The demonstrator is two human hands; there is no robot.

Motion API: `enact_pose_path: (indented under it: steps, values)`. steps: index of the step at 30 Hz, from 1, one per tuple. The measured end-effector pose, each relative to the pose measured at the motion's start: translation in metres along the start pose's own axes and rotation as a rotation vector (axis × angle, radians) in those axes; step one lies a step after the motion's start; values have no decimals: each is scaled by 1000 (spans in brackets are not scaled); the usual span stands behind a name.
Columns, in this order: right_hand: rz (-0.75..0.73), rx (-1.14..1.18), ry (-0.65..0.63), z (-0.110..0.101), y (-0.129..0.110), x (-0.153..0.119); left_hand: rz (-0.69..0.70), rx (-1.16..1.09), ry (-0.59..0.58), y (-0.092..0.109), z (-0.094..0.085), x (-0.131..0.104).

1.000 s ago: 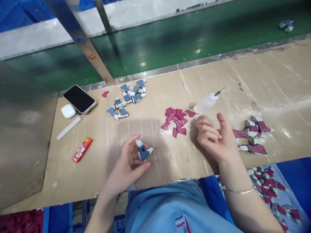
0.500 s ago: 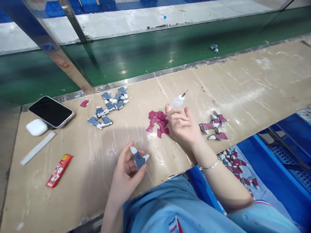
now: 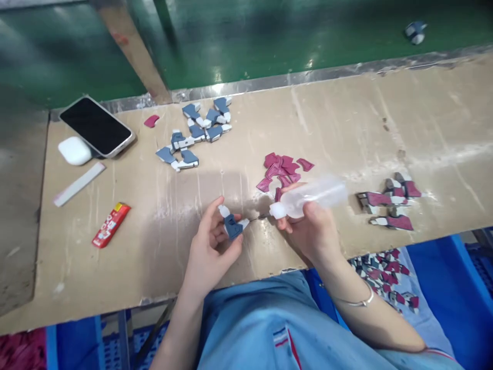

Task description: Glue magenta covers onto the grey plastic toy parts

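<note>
My left hand (image 3: 210, 259) grips one blue-and-white piece (image 3: 233, 227) between thumb and fingers, above the near part of the table (image 3: 346, 128). My right hand (image 3: 314, 231) is closed around the bottle (image 3: 316, 198), which is tipped sideways, its needle (image 3: 264, 216) aimed left at the piece. The tip is at the white end of the piece; I cannot tell whether they touch or whether any liquid is out.

Status, as I judge it: the held piece is mid-step, with no red panel visible on it. The red panels (image 3: 285, 167) lie loose in a pile behind the bottle. The blue pieces (image 3: 198, 131) at upper left show no red and appear unprocessed. The red-faced pieces (image 3: 379, 199) at right, and those in the bin (image 3: 442, 272) below, appear to have their panels on.
</note>
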State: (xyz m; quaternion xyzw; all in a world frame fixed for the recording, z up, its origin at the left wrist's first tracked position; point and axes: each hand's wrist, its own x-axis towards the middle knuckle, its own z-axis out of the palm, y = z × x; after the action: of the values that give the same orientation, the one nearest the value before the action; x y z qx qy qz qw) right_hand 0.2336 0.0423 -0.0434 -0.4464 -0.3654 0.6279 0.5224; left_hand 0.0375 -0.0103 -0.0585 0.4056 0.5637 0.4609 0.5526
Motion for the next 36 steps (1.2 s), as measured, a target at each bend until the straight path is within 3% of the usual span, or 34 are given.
enact_pose_path:
  steps: [5, 8, 11, 24, 36]
  values:
    - [-289, -251, 49, -5, 24, -18, -38, 71, -72, 11, 1, 1]
    - [-483, -441, 26, -6, 26, -15, -48, 88, -70, 13, 2, 0]
    - [-575, -541, -7, -4, 24, -13, -47, 101, -68, 13, 1, -1]
    - [-629, -585, -23, -8, 23, -14, -6, 147, -60, 14, 2, -1]
    - [-552, -513, -209, -11, 17, -24, 26, 123, -81, 13, 1, -2]
